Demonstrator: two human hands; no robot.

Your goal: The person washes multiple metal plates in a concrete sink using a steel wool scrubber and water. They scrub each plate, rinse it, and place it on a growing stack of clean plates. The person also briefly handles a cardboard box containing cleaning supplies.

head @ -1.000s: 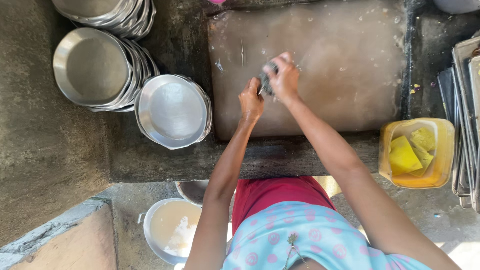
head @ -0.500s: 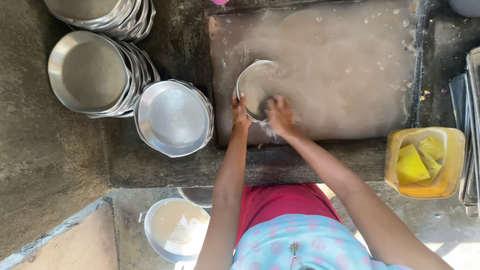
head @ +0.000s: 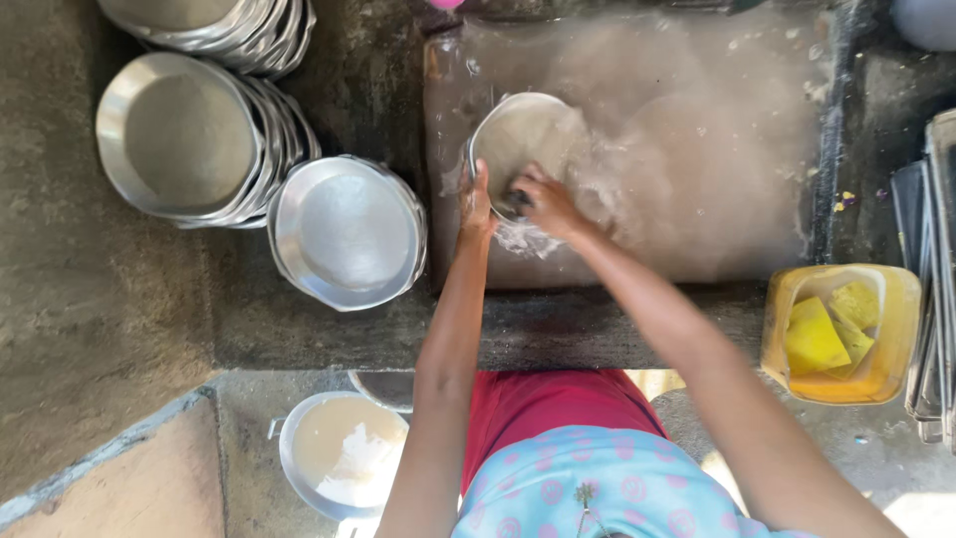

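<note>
A round steel plate (head: 520, 134) lies on the wet stone slab (head: 697, 149), soapy water around it. My left hand (head: 478, 204) grips the plate's near left rim. My right hand (head: 543, 204) presses a dark scrubber (head: 513, 202) against the plate's near edge; most of the scrubber is hidden under the fingers.
Stacks of steel plates (head: 179, 139) sit at the left, one plate pile (head: 347, 231) beside the slab. A yellow tub (head: 841, 334) with yellow sponges stands at the right, metal trays (head: 936, 279) past it. A pot of cloudy liquid (head: 339, 453) rests on the floor by my legs.
A steel plate has come up into view on the slab. My hands moved toward me and to the left, and now scrub the plate with more suds around it.
</note>
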